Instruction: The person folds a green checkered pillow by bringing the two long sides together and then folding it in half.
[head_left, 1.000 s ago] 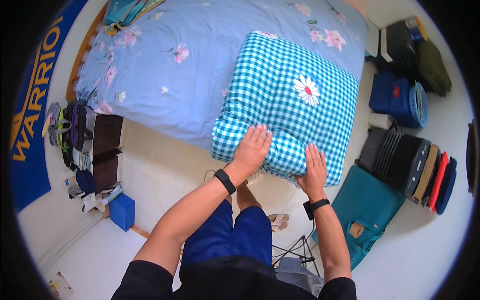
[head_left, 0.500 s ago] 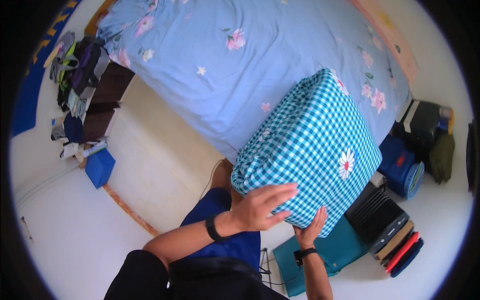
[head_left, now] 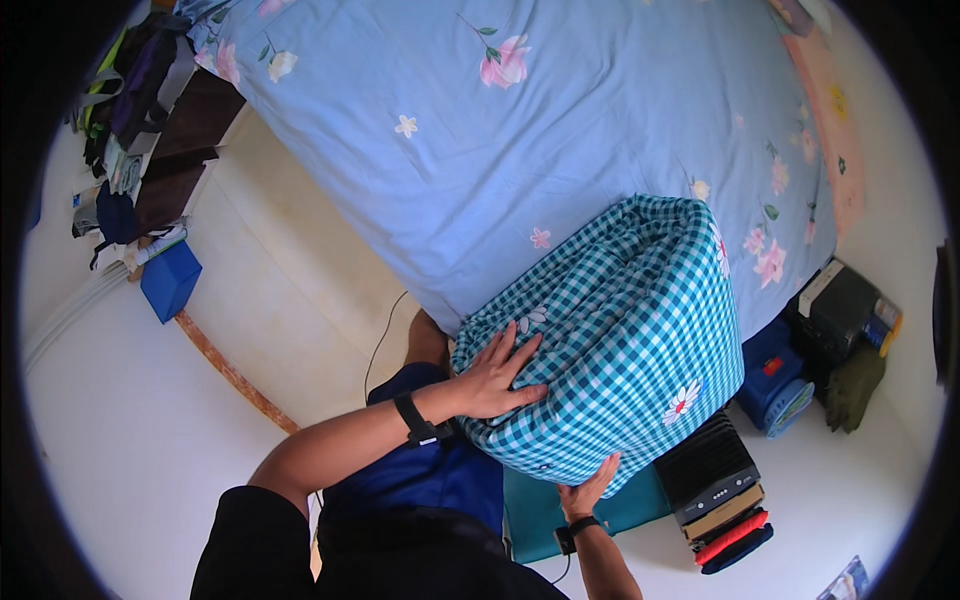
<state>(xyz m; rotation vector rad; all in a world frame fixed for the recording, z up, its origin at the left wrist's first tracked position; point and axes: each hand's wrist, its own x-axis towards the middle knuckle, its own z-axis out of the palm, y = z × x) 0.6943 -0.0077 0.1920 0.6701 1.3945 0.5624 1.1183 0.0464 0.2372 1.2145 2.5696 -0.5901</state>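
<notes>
A bulky folded bundle of teal-and-white checked cloth (head_left: 640, 350), printed with daisies, leans across the near edge of the bed (head_left: 380, 190). Deep folds run along its upper side. My left hand (head_left: 497, 378) lies on those folds with its fingers spread. At the bundle's near lower edge, my right hand (head_left: 590, 487) holds it from below; part of that hand is hidden behind the cloth. Each wrist wears a black band.
A black box-shaped device (head_left: 707, 465) sits close to the bundle, beside a teal panel (head_left: 535, 510). Farther right are a blue container (head_left: 765, 380) and a black case (head_left: 840, 300). A blue box (head_left: 171, 281) and a loaded shelf (head_left: 180, 175) stand at left.
My left hand, raised over the bundle's near side before, now rests on its folds. The bundle has tipped so more of its folded side shows. My right hand stays at the lower edge.
</notes>
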